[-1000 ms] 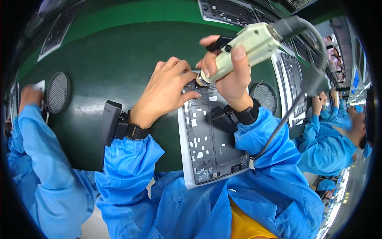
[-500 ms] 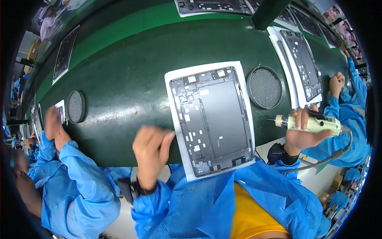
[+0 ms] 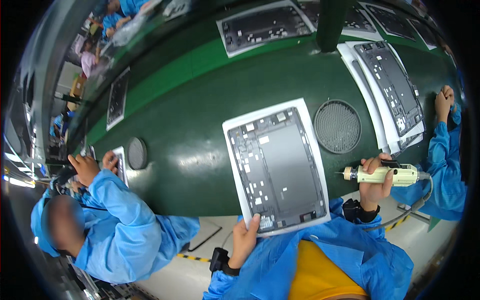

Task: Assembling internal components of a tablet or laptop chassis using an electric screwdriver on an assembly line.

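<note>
In front of me a thin dark tablet housing (image 3: 290,165), dotted with small white patches, lies on a white sheet (image 3: 238,175) at the bench's near edge. My left hand (image 3: 243,244) pinches its lower left corner, thumb on top and the other fingers partly hidden below. To the right, my right hand (image 3: 376,182) is wrapped round a pale green electric screwdriver (image 3: 404,176), held level. Its bit points left toward the housing's right side, apart from it. A grey cable runs from the screwdriver's rear.
A round dish (image 3: 338,127) with a mesh-like surface sits right of the housing. Beyond it lie stacked sheets with another tablet housing (image 3: 390,87). A green post (image 3: 331,25) rises at the far side. Co-workers in blue (image 3: 120,225) sit left and right; a smaller dish (image 3: 136,153) stands left.
My left hand has come from beside the housing's left edge onto its lower left corner. My right hand keeps hold of the screwdriver. The whole view has shifted, and the bench appears lower.
</note>
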A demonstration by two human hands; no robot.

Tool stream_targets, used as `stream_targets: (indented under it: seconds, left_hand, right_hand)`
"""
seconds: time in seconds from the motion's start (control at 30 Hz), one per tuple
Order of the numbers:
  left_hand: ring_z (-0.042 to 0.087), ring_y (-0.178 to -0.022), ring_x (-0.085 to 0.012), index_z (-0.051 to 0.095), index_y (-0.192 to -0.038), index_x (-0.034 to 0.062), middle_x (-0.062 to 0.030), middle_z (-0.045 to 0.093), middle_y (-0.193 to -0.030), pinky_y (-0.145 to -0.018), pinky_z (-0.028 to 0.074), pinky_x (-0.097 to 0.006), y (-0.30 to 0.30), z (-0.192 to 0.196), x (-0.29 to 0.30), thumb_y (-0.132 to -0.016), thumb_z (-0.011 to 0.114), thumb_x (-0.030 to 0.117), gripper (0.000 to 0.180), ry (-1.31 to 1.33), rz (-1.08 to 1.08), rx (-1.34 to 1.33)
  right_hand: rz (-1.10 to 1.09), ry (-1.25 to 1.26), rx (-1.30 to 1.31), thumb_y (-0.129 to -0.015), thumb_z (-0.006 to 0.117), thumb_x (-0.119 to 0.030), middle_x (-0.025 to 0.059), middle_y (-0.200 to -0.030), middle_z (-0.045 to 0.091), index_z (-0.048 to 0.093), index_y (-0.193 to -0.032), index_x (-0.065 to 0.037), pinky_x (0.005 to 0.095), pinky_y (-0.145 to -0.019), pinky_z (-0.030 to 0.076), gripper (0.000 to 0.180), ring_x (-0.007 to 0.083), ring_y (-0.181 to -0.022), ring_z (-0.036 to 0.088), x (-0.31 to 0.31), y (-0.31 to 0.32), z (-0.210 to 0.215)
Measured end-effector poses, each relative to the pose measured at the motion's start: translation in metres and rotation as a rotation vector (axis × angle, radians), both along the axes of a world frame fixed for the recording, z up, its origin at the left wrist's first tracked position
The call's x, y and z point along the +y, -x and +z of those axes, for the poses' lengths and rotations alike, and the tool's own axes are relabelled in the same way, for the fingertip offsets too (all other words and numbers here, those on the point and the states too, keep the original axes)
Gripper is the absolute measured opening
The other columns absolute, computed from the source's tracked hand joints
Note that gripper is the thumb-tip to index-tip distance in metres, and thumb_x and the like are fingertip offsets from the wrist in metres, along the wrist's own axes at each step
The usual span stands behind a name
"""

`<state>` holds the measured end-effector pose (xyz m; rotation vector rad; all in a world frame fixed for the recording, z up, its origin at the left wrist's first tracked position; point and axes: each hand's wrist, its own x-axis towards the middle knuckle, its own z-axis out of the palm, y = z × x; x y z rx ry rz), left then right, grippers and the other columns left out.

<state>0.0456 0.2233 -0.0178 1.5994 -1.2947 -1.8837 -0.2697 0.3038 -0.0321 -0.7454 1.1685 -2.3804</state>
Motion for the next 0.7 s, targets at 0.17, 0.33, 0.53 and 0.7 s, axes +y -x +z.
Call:
stream_targets:
  seconds: [0.17, 0.33, 0.53, 0.7]
  left_hand:
    - [0.047, -0.066, -0.0063, 0.057, -0.083, -0.0051, -0.0013, 0.056, -0.069, -0.057, 0.040, -0.025, 0.017, 0.019, -0.038, -0.094, 0.044, 0.023, 0.032, 0.341, 0.128, -0.124]
    - [0.037, -0.058, -0.0039, 0.052, -0.073, -0.0015, 0.0040, 0.046, -0.063, -0.049, 0.031, -0.023, 0.012, 0.018, -0.131, -0.095, 0.041, 0.026, 0.037, 0.778, 0.059, -0.219]
    - [0.032, -0.051, -0.0040, 0.045, -0.065, 0.0047, 0.0052, 0.039, -0.056, -0.044, 0.026, -0.024, 0.032, 0.008, -0.306, -0.094, 0.044, 0.031, 0.039, 1.034, 0.113, -0.063]
    - [0.040, -0.048, -0.0050, 0.051, -0.070, 0.0057, 0.0041, 0.045, -0.059, -0.042, 0.030, -0.023, 0.062, 0.005, -0.426, -0.093, 0.045, 0.030, 0.034, 0.818, 0.208, 0.089]
  right_hand:
    - [0.026, 0.011, -0.032, -0.090, 0.036, -0.035, 0.0095, -0.068, 0.049, 0.040, -0.110, 0.000, 0.0383, -0.080, 0.044, 0.041, 0.0198, -0.068, 0.050, 0.010, 0.008, -0.004]
    - [-0.033, 0.008, -0.030, -0.089, 0.039, -0.036, 0.0087, -0.064, 0.050, 0.041, -0.107, 0.000, 0.0370, -0.076, 0.044, 0.040, 0.0197, -0.064, 0.052, 0.009, 0.008, -0.002]
    - [-0.071, -0.028, -0.092, -0.089, 0.042, -0.037, 0.0089, -0.062, 0.051, 0.042, -0.106, 0.000, 0.0375, -0.073, 0.044, 0.041, 0.0203, -0.062, 0.053, 0.004, 0.001, -0.003]
    - [-0.138, -0.057, -0.093, -0.091, 0.038, -0.034, 0.0075, -0.060, 0.049, 0.045, -0.104, 0.000, 0.0343, -0.069, 0.046, 0.036, 0.0180, -0.059, 0.052, -0.002, -0.004, -0.002]
